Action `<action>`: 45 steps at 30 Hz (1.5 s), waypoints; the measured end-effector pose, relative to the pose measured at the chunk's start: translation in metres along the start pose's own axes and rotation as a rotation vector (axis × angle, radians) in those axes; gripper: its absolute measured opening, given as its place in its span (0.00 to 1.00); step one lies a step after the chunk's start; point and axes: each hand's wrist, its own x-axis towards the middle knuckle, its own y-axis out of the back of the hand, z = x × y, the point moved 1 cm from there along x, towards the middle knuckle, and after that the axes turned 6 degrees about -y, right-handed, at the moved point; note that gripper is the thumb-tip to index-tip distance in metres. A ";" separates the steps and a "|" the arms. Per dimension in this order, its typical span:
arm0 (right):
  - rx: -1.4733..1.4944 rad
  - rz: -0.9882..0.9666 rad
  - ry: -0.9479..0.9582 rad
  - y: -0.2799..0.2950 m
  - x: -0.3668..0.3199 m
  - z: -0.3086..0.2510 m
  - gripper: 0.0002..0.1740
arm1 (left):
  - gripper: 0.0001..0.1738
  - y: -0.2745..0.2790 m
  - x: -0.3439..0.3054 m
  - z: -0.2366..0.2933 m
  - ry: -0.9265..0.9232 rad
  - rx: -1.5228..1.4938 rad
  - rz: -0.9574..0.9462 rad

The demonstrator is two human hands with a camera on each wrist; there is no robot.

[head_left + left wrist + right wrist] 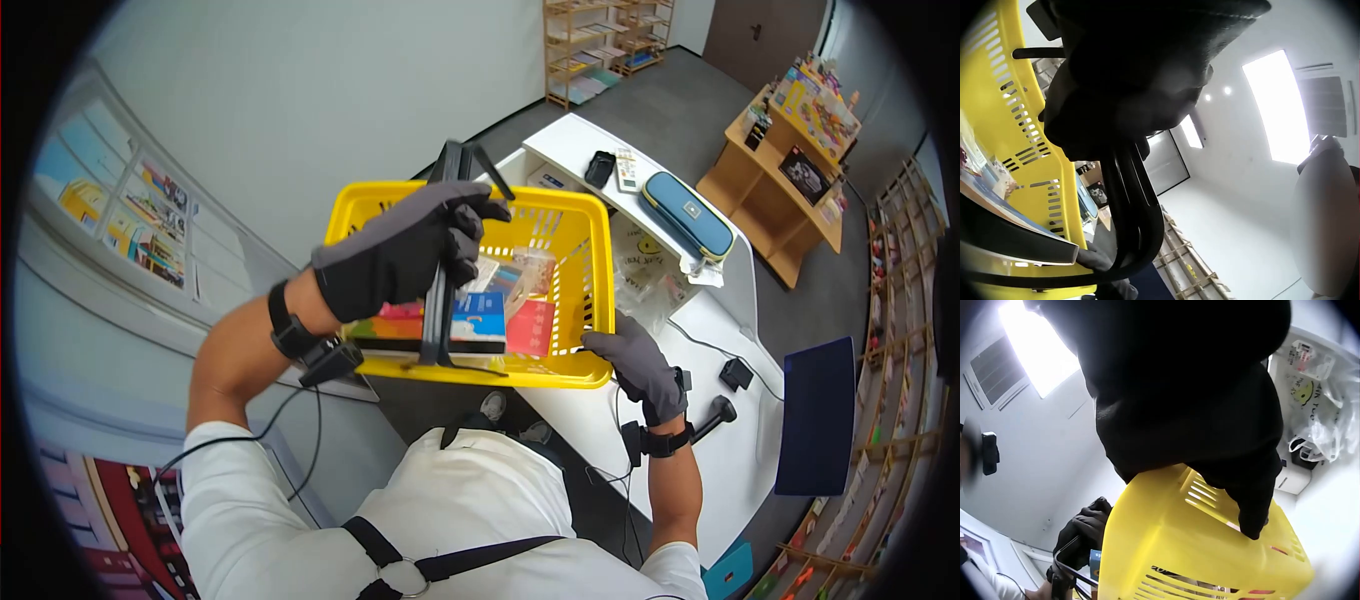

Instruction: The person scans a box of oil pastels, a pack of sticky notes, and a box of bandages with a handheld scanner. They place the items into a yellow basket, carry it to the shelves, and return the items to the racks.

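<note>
My gloved left hand (pixel 400 250) grips the black handle (pixel 437 325) of a yellow plastic basket (pixel 595 250). The basket is held up in front of my body, beside the white desk. My right hand (pixel 642 368), also gloved, holds the basket's near right corner; in the right wrist view its fingers (pixel 1254 506) curl over the yellow wall. Inside the basket lie a thick book with a blue cover (pixel 478 312), a red booklet (pixel 532 328) and some clear-wrapped items (pixel 525 275). The left wrist view shows the handle's lower bend (pixel 1141 231) below my hand.
On the white desk (pixel 560 410) are a blue zip case (pixel 688 215), a clear plastic bag (pixel 640 270), a small black object (pixel 600 168) and a cable. A dark screen (pixel 815 418) stands at the right. A window sill lies left, a wooden stand (pixel 735 190) beyond the desk.
</note>
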 end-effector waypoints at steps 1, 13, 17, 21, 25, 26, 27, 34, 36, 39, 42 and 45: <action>0.039 0.008 0.026 -0.005 0.001 -0.004 0.27 | 0.18 -0.001 -0.005 0.007 -0.009 -0.004 0.014; 0.135 0.178 0.141 -0.019 -0.020 -0.057 0.27 | 0.18 -0.037 -0.017 0.071 -0.152 0.259 -0.064; 0.108 0.244 0.149 -0.043 -0.012 -0.078 0.27 | 0.17 -0.020 -0.014 0.099 -0.296 0.393 -0.044; 0.101 0.324 0.140 -0.077 0.017 -0.091 0.27 | 0.17 0.022 0.004 0.137 -0.223 0.295 -0.169; 0.129 0.373 0.149 -0.110 0.058 -0.104 0.27 | 0.17 0.073 0.033 0.176 -0.178 0.342 -0.300; 0.146 0.378 0.154 -0.116 0.066 -0.103 0.27 | 0.16 0.083 0.040 0.182 -0.138 0.313 -0.320; 0.150 0.391 0.138 -0.125 0.072 -0.102 0.27 | 0.15 0.094 0.044 0.188 -0.093 0.280 -0.338; 0.134 0.424 0.112 -0.149 0.097 -0.121 0.27 | 0.14 0.132 0.069 0.211 -0.173 0.362 -0.362; 0.122 0.428 0.108 -0.148 0.099 -0.125 0.28 | 0.15 0.138 0.077 0.213 -0.105 0.219 -0.409; 0.109 0.419 0.105 -0.147 0.099 -0.129 0.28 | 0.15 0.142 0.080 0.212 -0.146 0.254 -0.363; 0.128 0.440 0.158 -0.146 0.095 -0.132 0.28 | 0.17 0.132 0.082 0.226 -0.084 0.258 -0.414; 0.121 0.450 0.144 -0.149 0.093 -0.145 0.30 | 0.19 0.132 0.083 0.232 0.119 0.148 -0.528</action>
